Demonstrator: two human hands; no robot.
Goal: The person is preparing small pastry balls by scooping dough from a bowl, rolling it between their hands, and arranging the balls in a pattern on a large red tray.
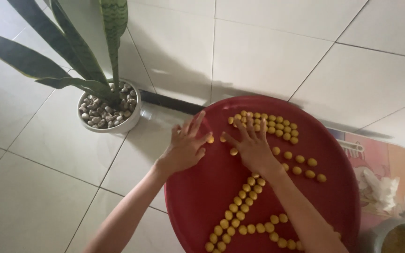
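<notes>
Resting flat with fingers spread, the left hand (186, 147) and right hand (254, 147) lie on a round red tray (202, 201) set on the pale tiled floor (43, 197); each grip is released, grasping nothing. Small yellow balls (240, 206) sit on the tray in rows: a cluster beyond the right fingertips, a short line to its right, and a double line running toward the near rim. One ball (210, 139) touches the left fingertips. A potted plant (108, 107), pebbles in its pot, stands left of the tray.
</notes>
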